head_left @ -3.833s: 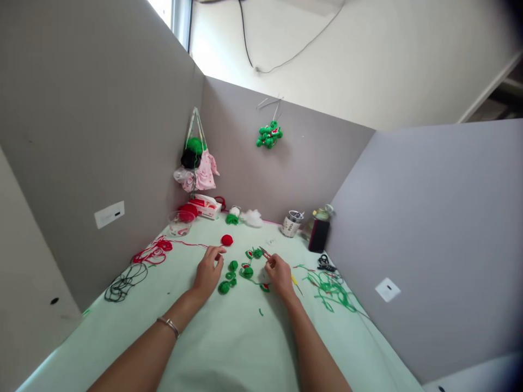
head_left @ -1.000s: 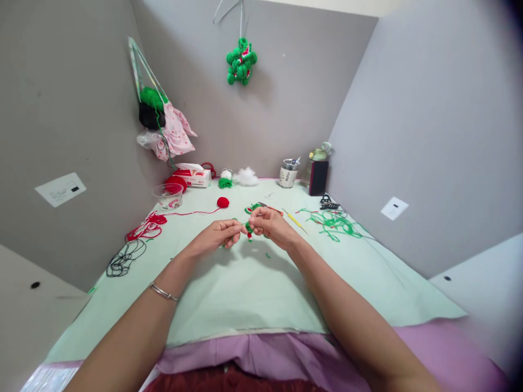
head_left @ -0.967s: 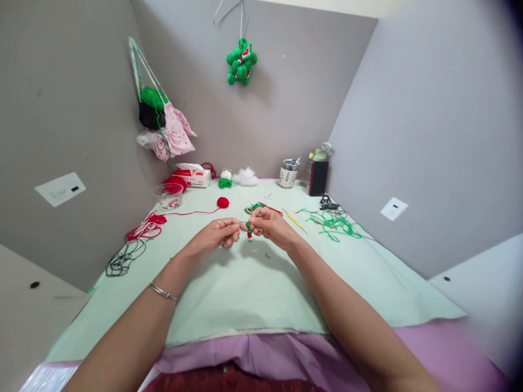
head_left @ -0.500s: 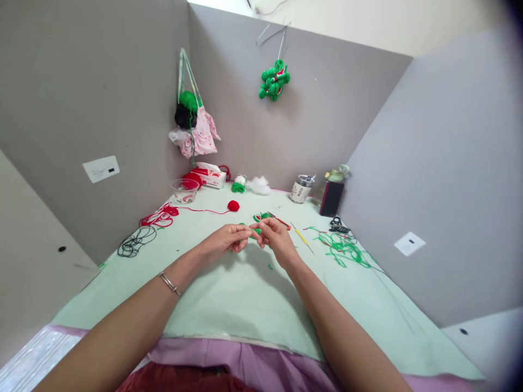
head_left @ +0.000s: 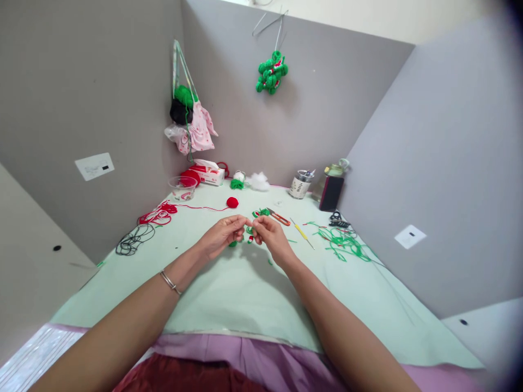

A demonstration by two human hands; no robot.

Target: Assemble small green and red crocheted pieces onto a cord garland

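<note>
My left hand and my right hand meet above the middle of the table, thumbs and fingertips pinched close together. What is between the fingertips is too small to make out. Just below the fingers show small green crocheted pieces and a red, white and green bit, partly hidden by the hands. Beyond my right hand lies another green piece with red and white, beside orange-handled thread snips. To the right rests a yellow crochet hook.
Green yarn scraps lie at right, near a black claw clip, a phone and a pen tin. At left are red yarn, dark cord, a clear bowl and a red yarn ball.
My hands have drawn slightly apart, and the green pieces with the red and white bit now show below the fingers. The view has shifted a little.
</note>
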